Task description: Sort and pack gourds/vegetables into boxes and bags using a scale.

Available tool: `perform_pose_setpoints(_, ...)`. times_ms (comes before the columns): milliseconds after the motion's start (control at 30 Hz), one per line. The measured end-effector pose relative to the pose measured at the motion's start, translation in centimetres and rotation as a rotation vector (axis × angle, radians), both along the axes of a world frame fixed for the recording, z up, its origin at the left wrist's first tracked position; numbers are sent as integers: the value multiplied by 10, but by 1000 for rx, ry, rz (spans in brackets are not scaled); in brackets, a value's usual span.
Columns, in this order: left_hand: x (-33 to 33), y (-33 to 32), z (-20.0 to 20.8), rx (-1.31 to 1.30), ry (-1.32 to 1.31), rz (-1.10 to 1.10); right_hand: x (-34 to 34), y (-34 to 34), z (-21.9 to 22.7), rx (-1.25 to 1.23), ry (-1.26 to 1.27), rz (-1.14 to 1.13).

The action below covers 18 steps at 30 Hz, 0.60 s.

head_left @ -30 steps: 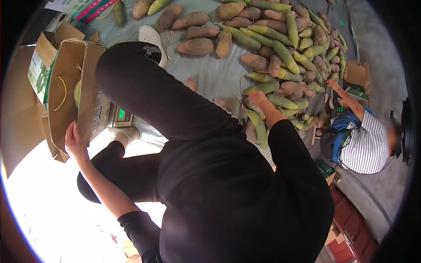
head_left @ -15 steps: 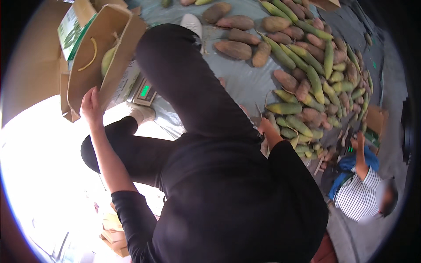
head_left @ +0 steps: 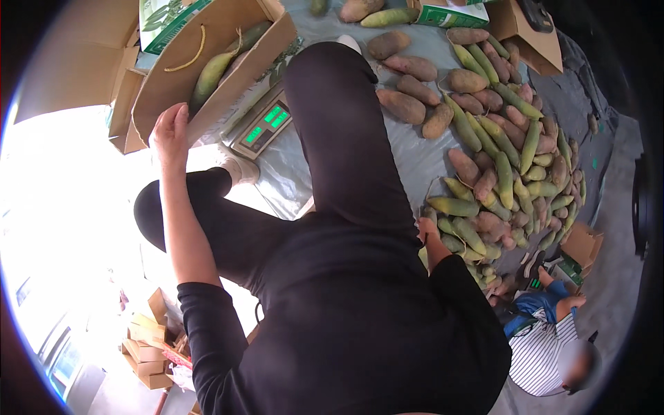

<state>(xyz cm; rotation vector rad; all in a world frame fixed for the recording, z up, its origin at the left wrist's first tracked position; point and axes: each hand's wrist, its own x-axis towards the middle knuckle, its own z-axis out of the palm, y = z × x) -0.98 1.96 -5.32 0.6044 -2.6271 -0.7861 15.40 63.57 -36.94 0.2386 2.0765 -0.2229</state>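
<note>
My left hand (head_left: 169, 133) rests on the near flap of an open cardboard box (head_left: 207, 66) that stands on a weighing scale (head_left: 264, 126) with a lit green display. A long green fruit (head_left: 211, 72) lies inside the box. My right hand (head_left: 427, 229) reaches down to a heap of green and reddish-brown fruits (head_left: 494, 180) spread on a grey sheet; my body hides its fingers, so whether it holds one is unclear. My black-clad leg (head_left: 339, 131) stretches forward between the scale and the heap.
Another person in a striped shirt (head_left: 546, 349) crouches at the lower right by the heap's end. More cardboard boxes stand at the top right (head_left: 532, 34) and right (head_left: 582, 243). Flattened cartons (head_left: 149, 342) lie at the lower left. The left side is washed out by glare.
The view has swung so that box and scale lie higher and nearer. My left hand stays on the box flap. My right hand has stayed at the edge of the fruit heap.
</note>
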Motion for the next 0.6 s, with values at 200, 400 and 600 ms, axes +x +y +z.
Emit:
perform_pose_setpoints(200,9,-4,9,0,52,40,-3,13,26,-246,263,156)
perform_pose_setpoints(400,7,-1,16,-51,112,26,-32,6,39,-68,161,75)
perform_pose_setpoints(600,9,1,28,-17,94,47,-104,-1,62,-229,501,-80)
